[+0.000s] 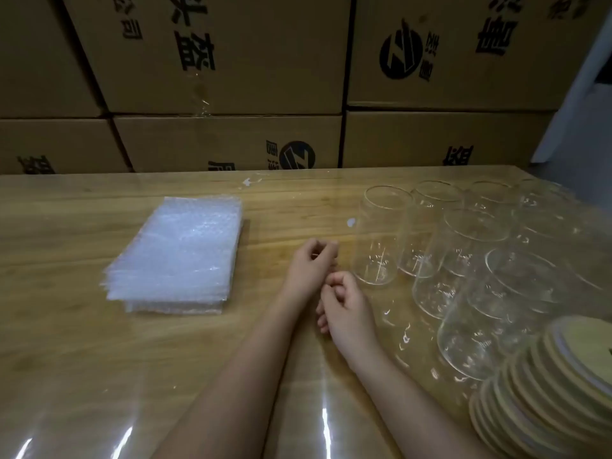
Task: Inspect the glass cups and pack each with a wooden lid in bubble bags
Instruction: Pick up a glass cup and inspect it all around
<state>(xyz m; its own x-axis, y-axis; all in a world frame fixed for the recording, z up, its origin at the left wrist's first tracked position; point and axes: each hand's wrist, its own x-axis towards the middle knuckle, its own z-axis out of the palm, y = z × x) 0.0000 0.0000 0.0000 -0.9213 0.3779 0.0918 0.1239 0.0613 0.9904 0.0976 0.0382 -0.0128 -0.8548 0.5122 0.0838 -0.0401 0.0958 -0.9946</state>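
Brown corrugated cardboard boxes (pixel 228 54) printed with black characters and round logos fill the top of the frame. Below them a wood-grain counter (pixel 82 359) lies under a glossy clear sheet that catches streaks of light. At the right a cluster of clear, smooth, cylindrical glass cups (pixel 477 246) stands upright, rims up and long axes vertical, packed close together. Left of centre is a flat rectangular stack of translucent, dimpled bubble bags (pixel 178 256), its long axis running toward the top of the frame. In the lower right corner leans a slanted stack of round, pale wooden lids (pixel 543 402), just beside the nearest cup. At centre, the left hand (pixel 309 263) and right hand (pixel 349 309) sit near each other, each grip curled closed with nothing visible inside, just beside the leftmost cup.
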